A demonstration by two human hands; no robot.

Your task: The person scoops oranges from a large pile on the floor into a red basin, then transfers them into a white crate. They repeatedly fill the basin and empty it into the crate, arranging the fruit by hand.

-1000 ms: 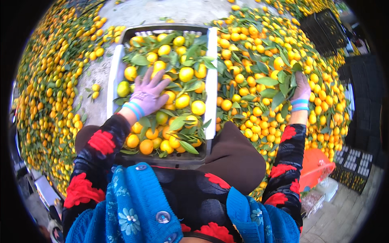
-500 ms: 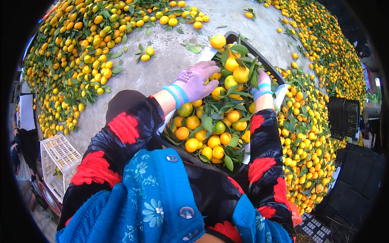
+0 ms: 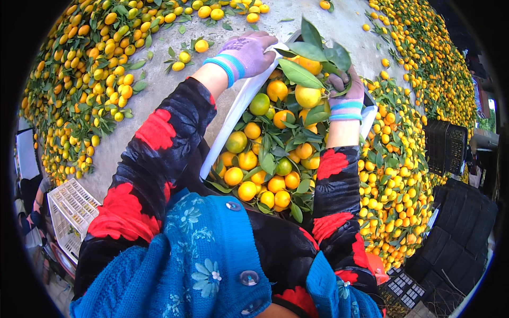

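Note:
In front of me is a dark crate [image 3: 369,99] lined with white sheet [image 3: 237,117] and heaped with mandarins [image 3: 247,160], mostly orange, a few greenish, with leaves attached. My left hand [image 3: 249,53], in a lavender glove with a blue cuff, has its fingers closed over the liner's edge at the far left corner. On the far right side, my right hand [image 3: 347,93], gloved alike, is closed around a leafy mandarin sprig [image 3: 308,96] on top of the heap. Broad leaves partly cover its fingers.
Loose mandarins are piled on the concrete floor [image 3: 175,103] at left, with a larger pile [image 3: 395,196] along the right. A white plastic basket [image 3: 71,204] stands at lower left. Black crates [image 3: 448,146] are stacked at far right.
My left hand has left the fruit, moving up and left to the liner's edge. The sprig in my right hand has tilted and come lower and nearer, its leaves now pointing up.

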